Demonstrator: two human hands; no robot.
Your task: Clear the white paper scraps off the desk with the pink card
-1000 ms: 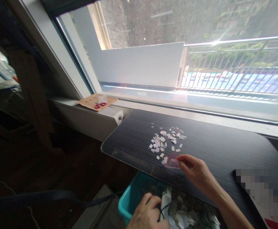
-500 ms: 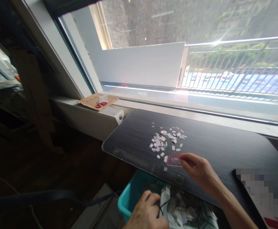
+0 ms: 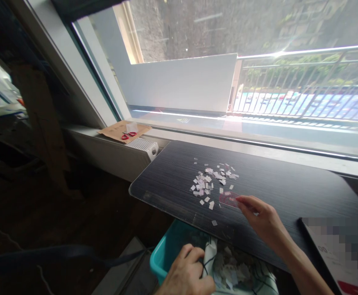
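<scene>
My right hand (image 3: pixel 257 213) pinches a clear protractor (image 3: pixel 228 199) with red markings, held just over the dark table (image 3: pixel 277 176). Small white paper scraps (image 3: pixel 202 184) lie scattered to its left and beyond it, with one scrap (image 3: pixel 214 223) by the table's front edge. Below that edge, my left hand (image 3: pixel 189 270) is closed on the white, dark-lined bag (image 3: pixel 209 256) at a teal bin (image 3: pixel 159 258). Many paper bits (image 3: pixel 232 270) are inside the bag. My left fingertips are partly hidden by the bag.
Red-handled scissors (image 3: pixel 129 135) rest on a brown envelope (image 3: pixel 113 132) on the white ledge at left. A dark-edged object with a blurred-out face (image 3: pixel 326 250) lies on the table at right. The window (image 3: pixel 228 32) runs behind the table.
My right hand has shifted slightly right and up with the protractor. A scrap near the front edge has slid closer to the edge. My left hand keeps its grip on the bag.
</scene>
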